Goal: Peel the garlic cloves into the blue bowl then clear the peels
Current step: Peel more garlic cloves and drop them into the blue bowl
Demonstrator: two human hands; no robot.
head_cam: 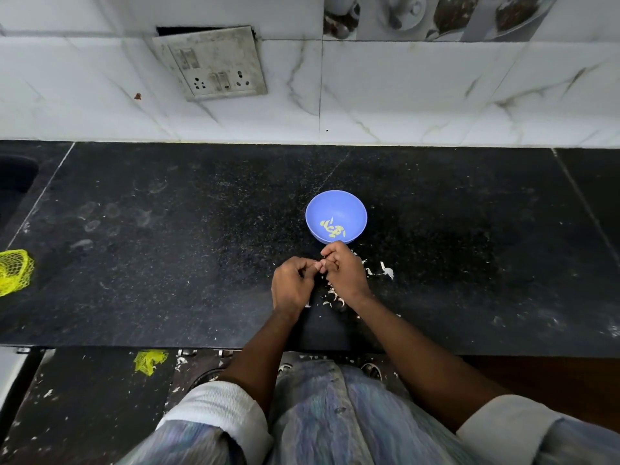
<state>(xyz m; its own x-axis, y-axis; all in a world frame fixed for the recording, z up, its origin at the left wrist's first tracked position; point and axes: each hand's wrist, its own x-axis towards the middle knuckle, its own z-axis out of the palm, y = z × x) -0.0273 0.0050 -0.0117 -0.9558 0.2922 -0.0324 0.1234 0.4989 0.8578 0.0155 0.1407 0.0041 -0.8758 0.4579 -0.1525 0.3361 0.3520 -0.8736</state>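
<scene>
just right of centre in the frame we see the round, smooth blue bowl (336, 209) on the speckled black stone counter (167, 263), with a small cluster of pale yellowish peeled cloves (332, 228) in its bottom. just below it our left hand (291, 286) and right hand (345, 271) meet, fingers curled, pinching a small garlic clove (318, 265) between them. thin, white, curled peels (385, 271) lie scattered around the hands. yellow mesh netting (15, 271) sits at the left edge.
</scene>
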